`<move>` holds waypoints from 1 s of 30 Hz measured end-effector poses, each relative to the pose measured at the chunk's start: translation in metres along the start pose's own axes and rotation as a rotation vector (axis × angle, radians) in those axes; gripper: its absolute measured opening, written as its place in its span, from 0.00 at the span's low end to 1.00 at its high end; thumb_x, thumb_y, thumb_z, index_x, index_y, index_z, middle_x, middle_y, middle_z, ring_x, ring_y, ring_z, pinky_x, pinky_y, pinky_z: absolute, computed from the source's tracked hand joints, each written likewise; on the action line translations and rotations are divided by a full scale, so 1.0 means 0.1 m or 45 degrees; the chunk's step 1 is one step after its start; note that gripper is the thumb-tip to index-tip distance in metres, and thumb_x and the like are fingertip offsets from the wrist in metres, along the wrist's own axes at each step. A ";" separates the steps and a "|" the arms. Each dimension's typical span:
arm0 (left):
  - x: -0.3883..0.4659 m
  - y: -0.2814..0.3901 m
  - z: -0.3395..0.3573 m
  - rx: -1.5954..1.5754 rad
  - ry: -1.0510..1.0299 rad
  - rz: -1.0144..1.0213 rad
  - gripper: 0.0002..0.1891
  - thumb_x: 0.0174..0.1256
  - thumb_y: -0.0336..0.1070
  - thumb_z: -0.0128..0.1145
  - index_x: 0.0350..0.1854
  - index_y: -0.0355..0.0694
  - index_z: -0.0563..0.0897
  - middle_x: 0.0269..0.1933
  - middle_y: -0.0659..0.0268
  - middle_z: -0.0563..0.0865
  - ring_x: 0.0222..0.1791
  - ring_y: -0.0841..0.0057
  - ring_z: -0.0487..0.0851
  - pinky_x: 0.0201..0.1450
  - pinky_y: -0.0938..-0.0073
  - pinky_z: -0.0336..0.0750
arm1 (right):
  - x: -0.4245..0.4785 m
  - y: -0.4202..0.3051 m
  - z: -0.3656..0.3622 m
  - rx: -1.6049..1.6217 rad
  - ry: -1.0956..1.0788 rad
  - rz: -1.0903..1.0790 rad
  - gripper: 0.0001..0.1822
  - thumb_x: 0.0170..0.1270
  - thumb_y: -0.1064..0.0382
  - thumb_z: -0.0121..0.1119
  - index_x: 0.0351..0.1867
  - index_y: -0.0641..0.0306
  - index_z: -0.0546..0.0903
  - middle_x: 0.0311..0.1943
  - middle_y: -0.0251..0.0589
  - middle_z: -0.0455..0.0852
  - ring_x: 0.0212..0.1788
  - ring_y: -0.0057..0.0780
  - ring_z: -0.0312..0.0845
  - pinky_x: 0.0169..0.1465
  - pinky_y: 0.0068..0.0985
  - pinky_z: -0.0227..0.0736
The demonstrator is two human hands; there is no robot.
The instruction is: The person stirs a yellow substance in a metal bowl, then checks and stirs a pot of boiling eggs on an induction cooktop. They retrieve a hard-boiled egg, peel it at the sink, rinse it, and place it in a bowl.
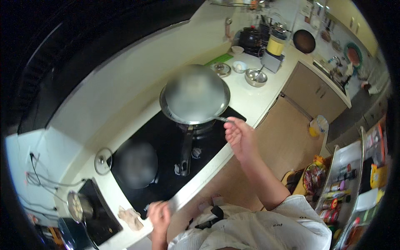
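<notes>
My right hand [239,136] is closed around the thin metal handle [222,119] of a utensil whose far end reaches into a large wok [226,103]. The wok stands on the far burner of a black glass hob [168,137], its dark handle [186,153] pointing towards me. What lies in the wok is blurred over. By the near edge of the worktop is my left hand [160,215], fingers loosely curled; whether it holds anything cannot be told. A crumpled cloth [130,217] lies just left of it.
A glass lid [103,161] rests beside the hob. At lower left a small pot [75,207] with food stands by a black portable cooktop [98,212]. A metal bowl [256,77], a small bowl [239,67] and a blender [275,50] stand beyond the wok. Shelves of jars [337,193] are at right.
</notes>
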State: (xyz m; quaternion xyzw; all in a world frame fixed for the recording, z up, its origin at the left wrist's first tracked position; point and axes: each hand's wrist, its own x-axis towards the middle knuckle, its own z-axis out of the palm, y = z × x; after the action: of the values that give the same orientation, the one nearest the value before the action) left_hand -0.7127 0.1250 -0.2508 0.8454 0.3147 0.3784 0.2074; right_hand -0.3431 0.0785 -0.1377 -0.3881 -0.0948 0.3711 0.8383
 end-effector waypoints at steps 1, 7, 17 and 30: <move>0.20 0.21 0.15 -0.153 -0.124 0.124 0.08 0.54 0.24 0.62 0.36 0.39 0.84 0.34 0.59 0.85 0.36 0.62 0.82 0.41 0.67 0.76 | -0.03 -0.02 -0.03 0.017 0.012 -0.065 0.14 0.70 0.61 0.52 0.48 0.71 0.79 0.34 0.45 0.86 0.32 0.25 0.79 0.38 0.22 0.76; 0.96 1.11 0.87 -0.836 -0.815 0.164 0.22 0.60 0.29 0.63 0.58 0.36 0.78 0.52 0.54 0.83 0.50 0.63 0.84 0.52 0.68 0.78 | -0.08 -0.27 -0.05 -0.047 0.128 -0.247 0.14 0.71 0.63 0.51 0.48 0.72 0.79 0.33 0.48 0.86 0.29 0.27 0.81 0.34 0.22 0.78; 1.93 2.32 2.12 -1.926 -0.759 -0.586 0.25 0.80 0.50 0.36 0.68 0.37 0.65 0.56 0.62 0.76 0.56 0.72 0.75 0.64 0.66 0.68 | -0.18 -0.65 -0.79 -0.146 0.218 -0.438 0.13 0.73 0.64 0.49 0.49 0.72 0.78 0.34 0.47 0.87 0.32 0.29 0.85 0.36 0.23 0.81; 2.88 2.34 2.54 -0.888 -0.313 -0.481 0.12 0.71 0.36 0.56 0.51 0.36 0.82 0.40 0.65 0.87 0.37 0.81 0.82 0.42 0.77 0.78 | 0.87 -1.86 -2.08 -0.270 0.095 -0.382 0.11 0.71 0.66 0.52 0.46 0.71 0.80 0.31 0.47 0.87 0.28 0.28 0.83 0.32 0.24 0.78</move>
State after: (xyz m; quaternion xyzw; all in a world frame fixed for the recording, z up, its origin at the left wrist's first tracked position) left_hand -0.2808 0.1269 -0.1259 0.6909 0.2902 0.3138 0.5831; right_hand -0.0867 -0.0609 -0.1567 -0.4692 -0.1590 0.2153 0.8416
